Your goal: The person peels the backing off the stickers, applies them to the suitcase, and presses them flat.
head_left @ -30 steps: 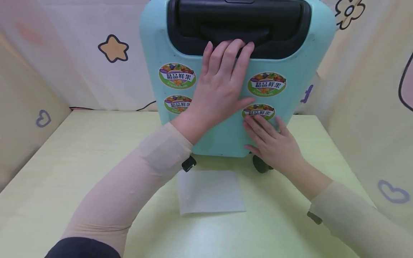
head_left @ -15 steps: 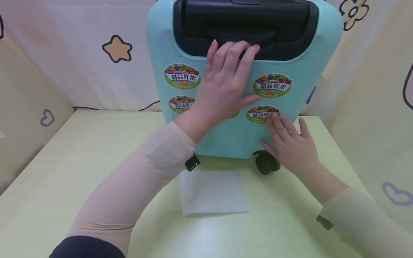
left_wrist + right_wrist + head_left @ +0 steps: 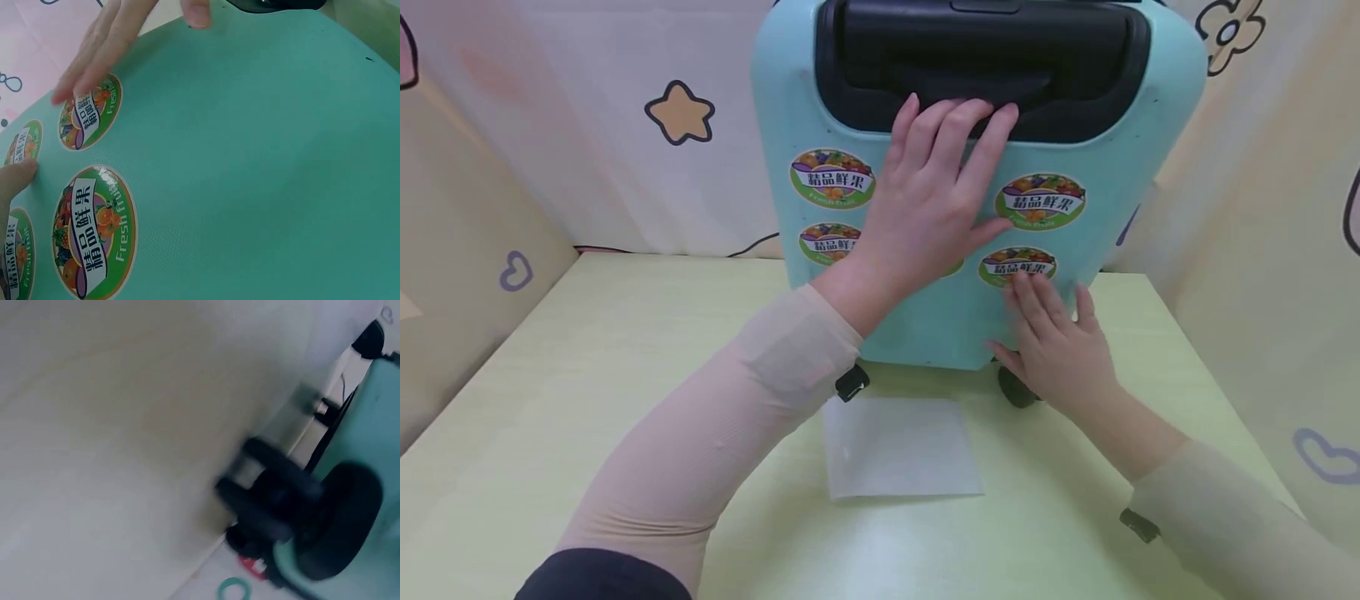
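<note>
A light-blue suitcase (image 3: 917, 333) stands upright on its wheels, with a black handle recess (image 3: 985, 50) near its top. The left hand (image 3: 925, 200) lies against its front, fingers extended upward and fingertips at the lower edge of the recess. Fingertips of the right hand (image 3: 1063, 350) touch the bottom of the lower-right oval fruit sticker (image 3: 1017, 263), fingers straight. Other fruit stickers are the upper-left sticker (image 3: 832, 179), the upper-right sticker (image 3: 1041, 202) and the lower-left sticker (image 3: 827, 242). Another sticker (image 3: 94, 231), mostly hidden by the left hand in the head view, shows whole in the left wrist view.
A white sheet (image 3: 902, 450) lies on the pale table (image 3: 625, 367) in front of the suitcase. A black wheel (image 3: 1017, 390) shows under its right corner. Printed cloth walls (image 3: 572, 125) surround the table at the back and sides.
The right hand shifts right across the lower-right sticker, then back left and slightly down, leaving more of it visible. The left hand keeps its place on the suitcase; the whole view drifts slightly.
</note>
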`<action>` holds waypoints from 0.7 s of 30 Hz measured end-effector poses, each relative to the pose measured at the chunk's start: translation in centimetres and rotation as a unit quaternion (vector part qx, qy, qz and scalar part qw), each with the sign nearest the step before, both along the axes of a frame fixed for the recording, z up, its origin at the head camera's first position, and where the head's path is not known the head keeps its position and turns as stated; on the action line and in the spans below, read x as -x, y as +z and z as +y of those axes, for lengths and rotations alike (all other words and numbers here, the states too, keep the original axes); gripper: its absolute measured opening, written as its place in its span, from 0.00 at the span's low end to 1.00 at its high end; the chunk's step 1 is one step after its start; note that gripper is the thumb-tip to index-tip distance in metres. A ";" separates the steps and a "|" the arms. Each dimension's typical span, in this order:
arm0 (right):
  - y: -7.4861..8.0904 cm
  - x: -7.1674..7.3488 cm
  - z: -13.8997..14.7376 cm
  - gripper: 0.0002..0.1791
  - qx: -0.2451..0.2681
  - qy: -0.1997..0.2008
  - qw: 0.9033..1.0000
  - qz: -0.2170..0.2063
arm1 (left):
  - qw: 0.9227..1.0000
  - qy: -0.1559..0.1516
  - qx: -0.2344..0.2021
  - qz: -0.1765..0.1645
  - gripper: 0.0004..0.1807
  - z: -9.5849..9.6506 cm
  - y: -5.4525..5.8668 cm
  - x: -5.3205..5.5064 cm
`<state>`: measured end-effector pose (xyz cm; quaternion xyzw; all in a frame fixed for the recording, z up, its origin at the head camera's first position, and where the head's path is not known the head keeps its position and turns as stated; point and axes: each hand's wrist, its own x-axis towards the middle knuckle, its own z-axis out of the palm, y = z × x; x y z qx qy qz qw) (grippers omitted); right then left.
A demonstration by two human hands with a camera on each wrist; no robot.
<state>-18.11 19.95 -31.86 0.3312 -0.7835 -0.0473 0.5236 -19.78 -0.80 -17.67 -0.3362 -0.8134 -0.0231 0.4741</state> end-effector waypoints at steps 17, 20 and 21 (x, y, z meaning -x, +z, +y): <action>1.4 0.9 0.8 0.33 -0.007 -0.005 1.000 0.023 | 1.000 -0.001 -0.003 -0.017 0.42 -0.1 0.2 0.0; 1.5 0.8 1.5 0.34 0.029 -0.018 0.999 0.026 | 1.000 -0.001 -0.004 -0.013 0.42 -0.1 0.2 0.0; 1.5 0.7 1.7 0.35 0.039 -0.023 0.999 0.023 | 1.000 -0.001 -0.004 -0.011 0.41 -0.1 0.2 0.0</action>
